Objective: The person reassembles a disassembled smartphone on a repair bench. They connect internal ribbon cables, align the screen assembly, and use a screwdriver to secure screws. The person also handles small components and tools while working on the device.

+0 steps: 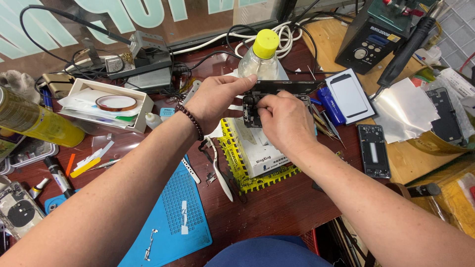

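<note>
Both hands meet over the middle of a dark red workbench, above a white block on a yellow and black frame (257, 170). My left hand (217, 99) grips the top edge of an opened black phone (284, 87) with thumb and fingers. Its wrist wears a dark bead bracelet (192, 121). My right hand (282, 121) pinches the phone's lower left part, near its exposed inner parts (250, 109). Most of the phone is hidden behind the right hand.
A clear bottle with a yellow cap (261, 57) stands just behind the phone. A blue silicone mat (173, 212) lies front left, a phone frame (374, 151) and a screen (349, 95) at right. White box with tape roll (116, 103) at left; soldering station (376, 34) back right.
</note>
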{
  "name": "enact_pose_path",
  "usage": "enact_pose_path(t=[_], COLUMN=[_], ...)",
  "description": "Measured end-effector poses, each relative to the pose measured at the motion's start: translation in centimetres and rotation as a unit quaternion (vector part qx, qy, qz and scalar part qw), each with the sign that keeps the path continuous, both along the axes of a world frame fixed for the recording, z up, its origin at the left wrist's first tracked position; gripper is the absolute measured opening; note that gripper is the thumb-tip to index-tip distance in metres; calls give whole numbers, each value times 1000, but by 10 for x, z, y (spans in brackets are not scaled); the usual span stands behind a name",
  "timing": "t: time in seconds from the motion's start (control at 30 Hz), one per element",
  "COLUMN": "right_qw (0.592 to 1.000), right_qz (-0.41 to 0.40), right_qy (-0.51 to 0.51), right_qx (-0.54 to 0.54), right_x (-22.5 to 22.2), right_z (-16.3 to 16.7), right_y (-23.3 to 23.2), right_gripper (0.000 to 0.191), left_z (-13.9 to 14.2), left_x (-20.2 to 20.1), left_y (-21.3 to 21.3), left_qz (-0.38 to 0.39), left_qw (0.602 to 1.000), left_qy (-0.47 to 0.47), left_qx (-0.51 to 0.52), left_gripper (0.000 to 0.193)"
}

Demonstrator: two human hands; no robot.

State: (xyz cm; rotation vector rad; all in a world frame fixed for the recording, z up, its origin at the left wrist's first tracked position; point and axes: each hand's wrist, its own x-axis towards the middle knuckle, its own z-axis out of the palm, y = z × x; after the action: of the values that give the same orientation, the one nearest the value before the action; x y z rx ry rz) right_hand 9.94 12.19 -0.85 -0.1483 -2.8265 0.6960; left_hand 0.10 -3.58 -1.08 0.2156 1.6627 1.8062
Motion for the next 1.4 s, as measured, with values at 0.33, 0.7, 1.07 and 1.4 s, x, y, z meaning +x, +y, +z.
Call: enact_pose_path(t=[0.33,0.7,1.07,1.4], right_qw=[999,982,995,998], right_qz=[-14,-87,-43,15], right_qy=[-42,-161,-37,20], right_qx=[-6,-35,-83,-62], right_x=[-3,-14,-1,-1], right_z=[4,16,2,-3], right_y=[-2,-10,0,3], right_gripper=[10,14,16,16], left_z=[-2,-7,-2,1], left_x=[-3,-6,-4,-5], left_y=[1,1,0,2], left_qz=[-6,-1,-4,-3], left_qw=[1000,1000,1000,999], left_qy=[-3,-1,-5,5], left_qx=[13,15,0,-41], left_gripper=[37,36,37,42])
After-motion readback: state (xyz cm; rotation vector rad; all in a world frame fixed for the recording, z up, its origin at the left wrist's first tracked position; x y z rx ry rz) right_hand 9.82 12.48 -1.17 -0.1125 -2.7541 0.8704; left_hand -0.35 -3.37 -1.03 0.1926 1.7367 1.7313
